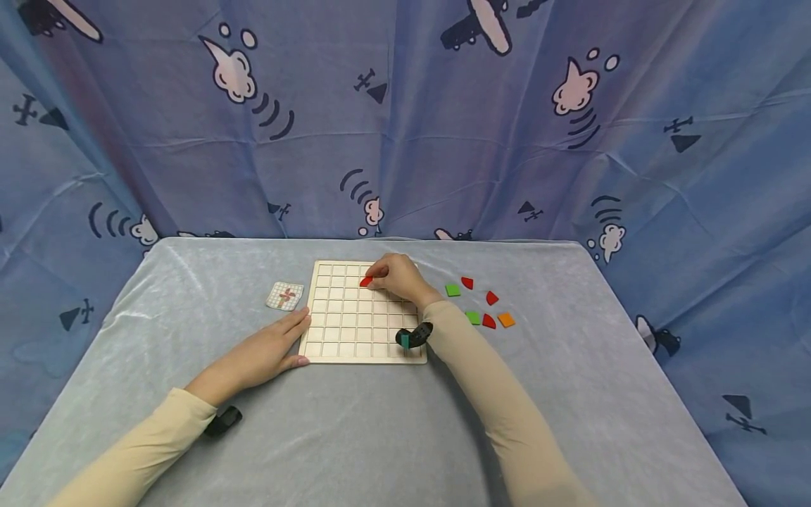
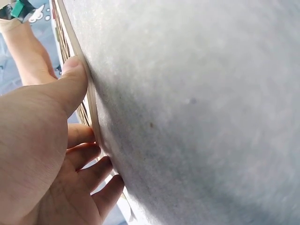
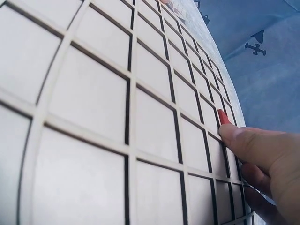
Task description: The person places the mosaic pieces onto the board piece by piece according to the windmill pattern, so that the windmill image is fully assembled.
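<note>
A square wooden grid board with sunken square cells lies flat on the table. Near its far edge, my right hand pinches a small red tile between thumb and fingers. In the right wrist view that red tile pokes out past the thumb tip, close over the cells, and the rest of it is hidden. My left hand rests at the board's left side, fingers extended. The left wrist view has the left thumb and fingertips against the board's edge.
Right of the board lie loose tiles: several red rounded ones, green squares and an orange square. A patterned card is at the board's upper left. Grey cloth covers the table; a blue curtain hangs behind.
</note>
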A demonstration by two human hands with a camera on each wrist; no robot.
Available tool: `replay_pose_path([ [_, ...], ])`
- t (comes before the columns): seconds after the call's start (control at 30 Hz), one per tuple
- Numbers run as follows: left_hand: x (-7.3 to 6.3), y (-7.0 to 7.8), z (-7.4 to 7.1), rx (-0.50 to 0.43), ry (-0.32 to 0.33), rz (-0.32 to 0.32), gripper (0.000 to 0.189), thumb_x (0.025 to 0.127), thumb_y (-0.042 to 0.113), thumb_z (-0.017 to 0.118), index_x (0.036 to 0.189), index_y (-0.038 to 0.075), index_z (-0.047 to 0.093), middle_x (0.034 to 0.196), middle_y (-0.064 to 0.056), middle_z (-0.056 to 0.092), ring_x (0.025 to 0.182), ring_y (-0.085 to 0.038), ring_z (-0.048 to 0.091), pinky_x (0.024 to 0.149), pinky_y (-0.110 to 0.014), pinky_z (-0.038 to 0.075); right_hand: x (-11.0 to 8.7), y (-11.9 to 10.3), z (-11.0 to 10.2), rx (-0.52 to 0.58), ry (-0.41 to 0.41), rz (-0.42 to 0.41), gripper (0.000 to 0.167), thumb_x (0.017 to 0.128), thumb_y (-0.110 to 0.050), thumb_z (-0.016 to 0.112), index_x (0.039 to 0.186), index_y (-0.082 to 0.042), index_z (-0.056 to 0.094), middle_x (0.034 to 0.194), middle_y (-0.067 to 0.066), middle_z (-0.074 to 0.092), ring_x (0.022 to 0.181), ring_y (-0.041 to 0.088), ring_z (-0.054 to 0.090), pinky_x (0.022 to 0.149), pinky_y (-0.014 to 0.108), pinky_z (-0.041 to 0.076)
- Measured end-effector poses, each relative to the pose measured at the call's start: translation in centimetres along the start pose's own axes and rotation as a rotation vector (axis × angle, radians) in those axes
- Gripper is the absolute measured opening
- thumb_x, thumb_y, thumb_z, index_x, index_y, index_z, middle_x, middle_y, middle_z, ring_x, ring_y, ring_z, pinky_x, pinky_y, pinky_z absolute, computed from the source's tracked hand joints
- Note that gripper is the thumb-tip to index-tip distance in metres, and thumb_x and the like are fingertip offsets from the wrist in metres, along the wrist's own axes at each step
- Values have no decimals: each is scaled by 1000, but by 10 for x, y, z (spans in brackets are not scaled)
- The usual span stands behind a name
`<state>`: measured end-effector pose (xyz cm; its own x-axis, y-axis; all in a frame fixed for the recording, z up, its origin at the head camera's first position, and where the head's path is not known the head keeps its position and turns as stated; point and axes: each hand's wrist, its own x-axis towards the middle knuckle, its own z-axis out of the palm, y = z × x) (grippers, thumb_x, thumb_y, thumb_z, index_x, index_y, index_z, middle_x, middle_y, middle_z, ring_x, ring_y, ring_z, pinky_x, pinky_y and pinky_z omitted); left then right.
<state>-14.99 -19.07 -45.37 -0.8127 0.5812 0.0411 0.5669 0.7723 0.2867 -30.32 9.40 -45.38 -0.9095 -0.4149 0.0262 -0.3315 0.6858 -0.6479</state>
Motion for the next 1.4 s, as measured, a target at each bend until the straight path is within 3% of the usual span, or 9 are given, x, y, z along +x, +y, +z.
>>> replay_pose_path([
  [0.27, 1, 0, 0, 12, -5, 8, 73, 93, 33, 68, 146, -8, 41, 156, -27, 36, 142, -43, 41, 113, -54, 41, 1, 3, 1, 36, -6, 3, 21, 83, -16, 81, 104, -13, 79, 107, 6, 73, 101, 20, 68, 93, 35, 55],
  [0.57, 1, -1, 0, 9, -5, 6, 73, 94, 34, 67, 147, -8, 40, 156, -26, 36, 142, -43, 41, 113, -54, 41, 1, 4, -1, 85, -14, 7, 26, 82, -15, 81, 108, -10, 77, 108, 7, 73, 98, 20, 68, 89, 32, 55],
  [0.7, 1, -1, 1, 11, -11, 2, 73, 94, 35, 65, 147, -7, 40, 157, -26, 35, 142, -43, 40, 113, -54, 41, -5, 5, -9, 151, -10, 1, 33, 85, -14, 78, 117, -8, 73, 115, 8, 72, 102, 22, 66, 93, 36, 54],
  [0.83, 0, 0, 2, 8, -10, 0, 73, 94, 34, 67, 147, -8, 39, 157, -26, 35, 143, -43, 40, 113, -54, 40, -15, 11, -28, 147, 41, -20, 34, 88, -16, 75, 121, -9, 71, 120, 10, 70, 107, 25, 63, 96, 40, 53],
  [1.07, 0, 0, 3, 6, -5, 4, 72, 94, 34, 66, 147, -7, 40, 157, -26, 35, 142, -43, 40, 113, -54, 40, -45, 51, -77, 116, 123, -10, 38, 90, -15, 74, 126, -5, 68, 124, 17, 68, 110, 30, 61, 97, 46, 51],
  [1.23, 0, -1, 4, 6, 2, 5, 72, 94, 34, 67, 147, -7, 40, 157, -25, 35, 143, -42, 40, 113, -54, 40, -73, 88, -103, 84, 162, 73, 37, 91, -18, 73, 126, -5, 68, 128, 15, 66, 112, 31, 59, 98, 48, 50],
  [1.4, 0, -2, 5, 6, 9, 4, 73, 94, 34, 67, 147, -7, 40, 157, -25, 36, 143, -42, 40, 113, -54, 40, -93, 116, -113, 87, 172, 185, 36, 90, -20, 74, 123, -9, 70, 128, 13, 65, 112, 30, 57, 96, 48, 51],
])
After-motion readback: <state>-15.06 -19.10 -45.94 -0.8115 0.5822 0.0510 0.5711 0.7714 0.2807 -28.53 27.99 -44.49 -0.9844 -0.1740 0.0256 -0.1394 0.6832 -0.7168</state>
